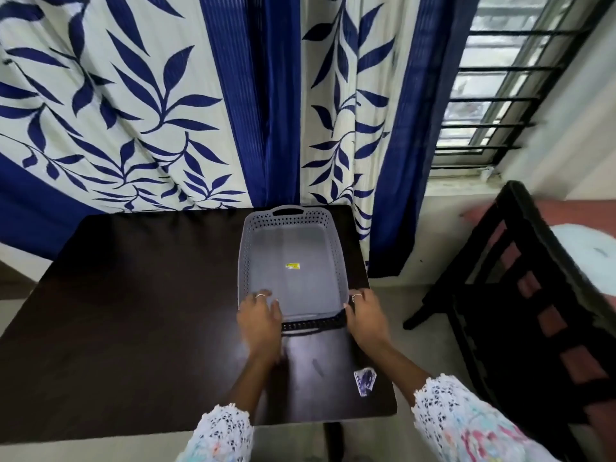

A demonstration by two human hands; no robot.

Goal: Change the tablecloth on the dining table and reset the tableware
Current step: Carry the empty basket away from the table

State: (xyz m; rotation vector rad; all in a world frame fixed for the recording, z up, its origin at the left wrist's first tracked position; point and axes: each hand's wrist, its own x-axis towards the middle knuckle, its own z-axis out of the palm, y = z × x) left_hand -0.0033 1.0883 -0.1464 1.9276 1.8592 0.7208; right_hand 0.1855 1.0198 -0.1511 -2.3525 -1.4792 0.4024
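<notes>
- Left hand (259, 320) at near left corner of grey basket (245, 258), fingers extended and relaxed over the rim, blurred; not clamped on anything.
- Right hand (365, 316) at near right corner of same basket, thumb inside the wall, fingers outside; pinching the rim.
- Both forearms reaching forward from white lace sleeves (443, 411); ring on one finger of each hand.
- Basket: rectangular plastic, perforated walls, cut-out handle at far end, small yellow sticker (292, 266) on smooth floor, nothing else inside.
- Basket resting on bare dining table (133, 311), right of centre, far end near the table's far edge.
- Table: dark, glossy, rounded corners; no cloth on it.
- Small crumpled wrapper (365, 381) near the right front corner.
- Leaf-print blue and white curtain (150, 111) hanging directly behind far edge.
- Dark slatted chair (516, 311) standing apart to the right, floor gap between.
</notes>
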